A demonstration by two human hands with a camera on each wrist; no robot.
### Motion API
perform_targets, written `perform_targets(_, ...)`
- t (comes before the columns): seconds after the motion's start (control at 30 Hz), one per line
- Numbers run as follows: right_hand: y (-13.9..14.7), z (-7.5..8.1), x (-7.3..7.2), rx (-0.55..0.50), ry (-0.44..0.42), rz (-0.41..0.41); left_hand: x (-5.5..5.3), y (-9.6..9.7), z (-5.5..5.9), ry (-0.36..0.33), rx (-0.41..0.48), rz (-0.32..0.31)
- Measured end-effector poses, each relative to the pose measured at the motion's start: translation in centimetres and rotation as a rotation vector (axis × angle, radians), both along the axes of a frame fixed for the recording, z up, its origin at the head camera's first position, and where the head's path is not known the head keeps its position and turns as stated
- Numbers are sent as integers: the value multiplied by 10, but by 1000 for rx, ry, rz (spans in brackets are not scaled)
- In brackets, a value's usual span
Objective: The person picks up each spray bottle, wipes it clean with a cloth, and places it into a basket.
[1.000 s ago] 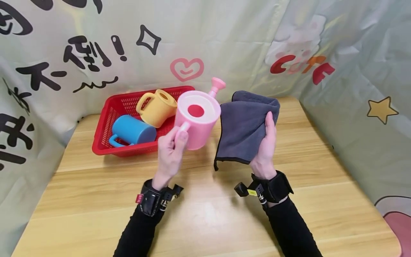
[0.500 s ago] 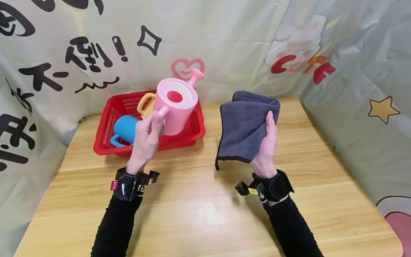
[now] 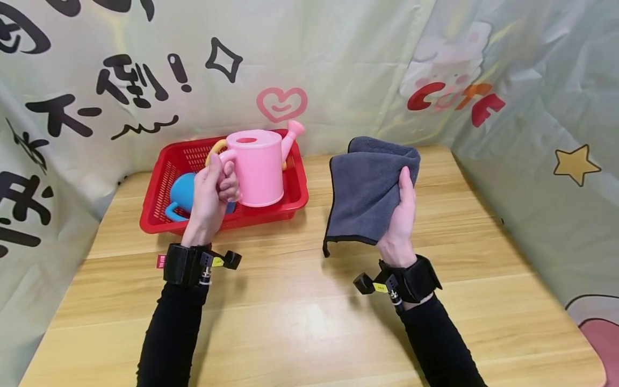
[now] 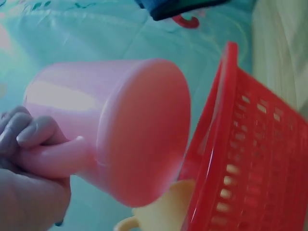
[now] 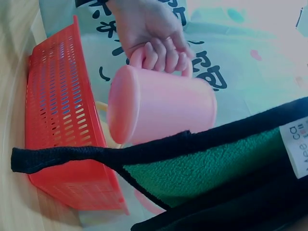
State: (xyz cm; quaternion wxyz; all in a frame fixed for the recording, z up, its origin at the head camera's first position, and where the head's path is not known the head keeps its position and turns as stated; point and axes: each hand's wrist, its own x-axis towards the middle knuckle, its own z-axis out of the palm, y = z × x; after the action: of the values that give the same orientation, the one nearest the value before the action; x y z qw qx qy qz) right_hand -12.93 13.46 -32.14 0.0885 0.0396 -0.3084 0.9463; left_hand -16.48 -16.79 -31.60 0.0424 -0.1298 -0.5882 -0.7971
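Observation:
My left hand (image 3: 211, 196) grips the handle of a pink toy watering can (image 3: 257, 171), its fingers curled round it. The can is upright above the red plastic basket (image 3: 261, 217); in the left wrist view its bottom (image 4: 149, 134) is above the basket's rim. Behind it in the basket, a yellow watering can (image 4: 166, 209) is mostly hidden in the head view. A blue mug-like vessel (image 3: 181, 192) lies on its side there, partly covered by my left hand. My right hand (image 3: 400, 226) holds a folded grey cloth (image 3: 362, 196) with black edging, thumb on top, to the basket's right.
A wooden table (image 3: 300, 301) carries the basket at its back left. Behind and to the right hangs a pale printed curtain (image 3: 338, 70). A hanging loop (image 5: 57, 160) sticks out from the cloth's corner. Black camera straps (image 3: 186, 264) sit on the wrists.
The left hand has carried the pink watering can leftward over the basket, then lowered it and turned it from tilted to upright. The right hand and the cloth stay nearly still.

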Motion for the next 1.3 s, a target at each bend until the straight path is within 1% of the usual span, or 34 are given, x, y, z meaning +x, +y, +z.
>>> perform_targets(0.07,0,0,0,-4,6,10,-4,-3,-1,-64,35,-25)
perform_targets(0.13,0,0,0,-11,8,14,-8,-6,-2,-121,51,-42)
perform_targets(0.33,0,0,-2,-21,10,3,-18,-13,-4,-241,-1,-92)
perform_targets(0.4,0,0,-2,-23,6,2,-21,-16,-5,-268,-2,-107)
perform_targets(0.53,1,0,-2,-41,9,32,-24,-23,-9,-313,3,-125)
perform_targets(0.63,1,0,-2,-52,14,55,-28,-30,-12,-341,-11,-171)
perform_targets(0.7,1,0,-2,-53,10,64,-30,-35,-14,-363,-55,-208)
perform_targets(0.8,2,0,-3,-56,7,73,-30,-41,-16,-402,-156,-241)
perform_targets(0.9,2,0,-3,-59,7,77,-28,-44,-17,-426,-314,-229)
perform_targets(0.93,2,0,-3,-55,4,74,-27,-45,-17,-429,-372,-216)
perform_targets(1.0,2,0,-4,-53,1,74,-25,-45,-19,-414,-506,-197)
perform_targets(1.13,4,-1,-5,-48,-13,76,-22,-44,-20,-378,-823,-132)
perform_targets(1.2,5,-1,-6,-66,-20,83,-21,-44,-20,-360,-977,-95)
perform_targets(1.27,8,-3,-7,-73,-30,83,-20,-43,-19,-354,-1095,-57)
perform_targets(1.3,9,-3,-8,-74,-33,80,-20,-43,-19,-351,-1139,-45)
